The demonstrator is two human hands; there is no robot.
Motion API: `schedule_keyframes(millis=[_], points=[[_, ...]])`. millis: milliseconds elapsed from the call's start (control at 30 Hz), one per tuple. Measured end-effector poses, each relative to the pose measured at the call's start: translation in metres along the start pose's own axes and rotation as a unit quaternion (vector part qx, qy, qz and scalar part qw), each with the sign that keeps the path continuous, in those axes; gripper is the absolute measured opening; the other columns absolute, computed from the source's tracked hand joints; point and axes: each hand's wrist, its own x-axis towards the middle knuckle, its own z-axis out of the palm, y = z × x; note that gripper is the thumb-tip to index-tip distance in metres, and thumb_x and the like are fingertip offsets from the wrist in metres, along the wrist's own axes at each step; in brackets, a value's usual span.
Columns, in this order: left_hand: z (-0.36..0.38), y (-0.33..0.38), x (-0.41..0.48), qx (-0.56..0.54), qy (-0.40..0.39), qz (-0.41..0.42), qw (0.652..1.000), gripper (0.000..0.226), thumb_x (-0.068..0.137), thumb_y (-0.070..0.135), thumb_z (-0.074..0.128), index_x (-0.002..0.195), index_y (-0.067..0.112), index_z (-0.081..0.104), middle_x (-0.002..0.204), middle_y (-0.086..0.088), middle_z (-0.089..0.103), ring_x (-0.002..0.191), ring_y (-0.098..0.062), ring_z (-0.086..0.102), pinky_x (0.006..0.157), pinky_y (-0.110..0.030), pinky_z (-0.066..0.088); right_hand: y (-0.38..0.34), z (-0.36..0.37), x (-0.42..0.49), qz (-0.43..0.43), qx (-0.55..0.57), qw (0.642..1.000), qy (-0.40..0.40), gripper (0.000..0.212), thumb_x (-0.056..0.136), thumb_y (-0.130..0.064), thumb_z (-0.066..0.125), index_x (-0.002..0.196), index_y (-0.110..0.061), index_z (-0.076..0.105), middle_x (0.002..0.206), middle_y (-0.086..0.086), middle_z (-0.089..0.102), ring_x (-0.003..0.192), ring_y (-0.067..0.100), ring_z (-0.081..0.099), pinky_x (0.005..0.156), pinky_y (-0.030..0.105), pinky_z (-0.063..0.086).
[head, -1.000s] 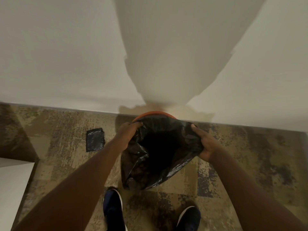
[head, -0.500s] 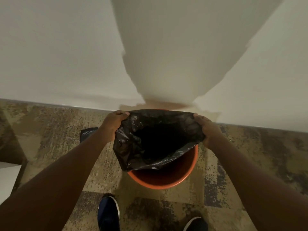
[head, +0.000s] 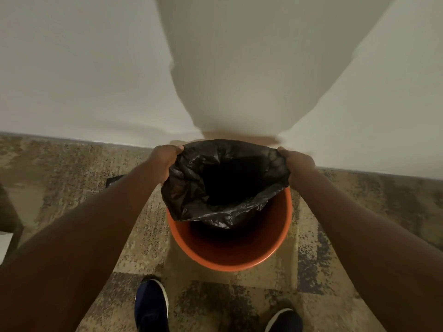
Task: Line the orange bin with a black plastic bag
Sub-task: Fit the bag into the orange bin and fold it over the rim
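Observation:
The orange bin (head: 230, 256) stands on the carpet close to the wall, its near rim and inner wall bare. A black plastic bag (head: 215, 188) hangs open over the bin's far half, its body dropping inside. My left hand (head: 165, 161) pinches the bag's left edge and my right hand (head: 298, 165) pinches its right edge, stretching the mouth wide above the far rim. The bag's near edge sags loose inside the bin. The bin's far rim is hidden by the bag.
A white wall (head: 72, 80) rises just behind the bin. A dark folded bag (head: 114, 180) lies on the patterned carpet (head: 72, 188), mostly hidden by my left forearm. My two shoes (head: 151, 305) stand just in front of the bin. A white object's corner (head: 4, 245) shows at the left edge.
The bag went from hanging in front of the bin to spread over its far half, with its body now inside. Both hands moved away from me toward the wall.

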Motion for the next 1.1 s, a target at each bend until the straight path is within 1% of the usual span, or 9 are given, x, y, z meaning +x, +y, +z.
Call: schedule_keyframes(millis=[167,300,367,433,533,700,867,967,1100], points=[[0.001,0.002,0.0,0.045,-0.018,-0.014,0.999,0.03,0.095,0.022,0.071,0.116,0.001,0.07,0.113,-0.018,0.073,0.101,-0.035,0.071,0.093,-0.048,0.059,0.008,-0.006,0.009,0.018,-0.012,1.0,0.017,0.017,0.088,-0.027,0.077,0.093,-0.013,0.07,0.094,0.003,0.07,0.082,0.021,0.068,0.082,0.037,0.061],[-0.015,-0.005,-0.006,0.106,-0.061,-0.025,0.992,0.016,0.091,0.023,0.074,0.088,0.007,0.069,0.087,-0.01,0.075,0.066,-0.025,0.069,0.044,-0.027,0.056,0.022,-0.021,0.003,0.07,-0.08,0.994,-0.006,0.027,0.086,-0.025,0.079,0.104,-0.005,0.073,0.109,0.01,0.075,0.098,0.028,0.073,0.094,0.046,0.06],[-0.026,-0.011,-0.011,0.107,-0.076,-0.033,0.991,0.02,0.094,0.024,0.069,0.082,0.008,0.067,0.068,-0.007,0.076,0.052,-0.025,0.071,0.034,-0.023,0.05,0.027,-0.033,-0.004,0.093,-0.115,0.988,-0.041,0.026,0.091,-0.022,0.072,0.108,-0.003,0.07,0.114,0.014,0.074,0.098,0.03,0.074,0.092,0.047,0.06],[-0.037,-0.019,-0.015,0.076,-0.108,-0.058,0.989,0.023,0.092,0.028,0.071,0.087,0.005,0.07,0.073,-0.01,0.079,0.056,-0.021,0.076,0.043,-0.028,0.057,0.031,-0.045,-0.015,0.121,-0.074,0.987,-0.079,0.03,0.091,-0.02,0.071,0.113,0.0,0.067,0.114,0.018,0.074,0.094,0.032,0.075,0.083,0.044,0.063],[-0.05,-0.034,-0.023,0.023,-0.168,-0.098,0.981,0.03,0.091,0.027,0.073,0.106,0.001,0.071,0.111,-0.022,0.076,0.094,-0.034,0.077,0.08,-0.043,0.064,0.039,-0.061,-0.034,0.127,0.012,0.98,-0.152,0.048,0.087,-0.029,0.074,0.122,0.002,0.063,0.117,0.02,0.07,0.103,0.036,0.071,0.078,0.043,0.059],[-0.066,-0.063,-0.045,-0.085,-0.204,-0.11,0.969,0.036,0.083,0.005,0.071,0.117,-0.006,0.065,0.118,-0.019,0.074,0.101,-0.034,0.076,0.072,-0.04,0.066,0.057,-0.079,-0.058,0.08,0.023,0.979,-0.184,0.047,0.079,-0.032,0.076,0.112,0.0,0.066,0.104,0.014,0.07,0.092,0.027,0.066,0.071,0.032,0.055],[-0.071,-0.102,-0.057,-0.107,-0.147,-0.101,0.978,0.046,0.093,-0.003,0.061,0.139,-0.004,0.054,0.139,-0.025,0.06,0.131,-0.04,0.057,0.114,-0.053,0.043,0.072,-0.088,-0.069,0.054,-0.02,0.98,-0.189,0.043,0.087,-0.018,0.073,0.128,-0.009,0.063,0.109,0.015,0.069,0.085,0.023,0.064,0.065,0.032,0.047],[-0.069,-0.122,-0.07,-0.117,-0.106,-0.118,0.98,0.028,0.093,-0.004,0.062,0.121,-0.003,0.061,0.128,-0.024,0.063,0.115,-0.034,0.064,0.104,-0.046,0.051,0.08,-0.093,-0.077,0.054,-0.018,0.981,-0.183,0.042,0.084,-0.02,0.074,0.124,-0.008,0.064,0.106,0.016,0.071,0.081,0.022,0.067,0.066,0.032,0.051],[-0.067,-0.141,-0.082,-0.164,-0.054,-0.142,0.975,0.01,0.093,-0.005,0.061,0.098,0.004,0.061,0.105,-0.017,0.066,0.092,-0.027,0.067,0.068,-0.041,0.056,0.089,-0.1,-0.09,0.058,0.035,0.983,-0.17,0.044,0.077,-0.023,0.076,0.117,-0.008,0.065,0.106,0.015,0.071,0.097,0.032,0.067,0.093,0.045,0.05]])
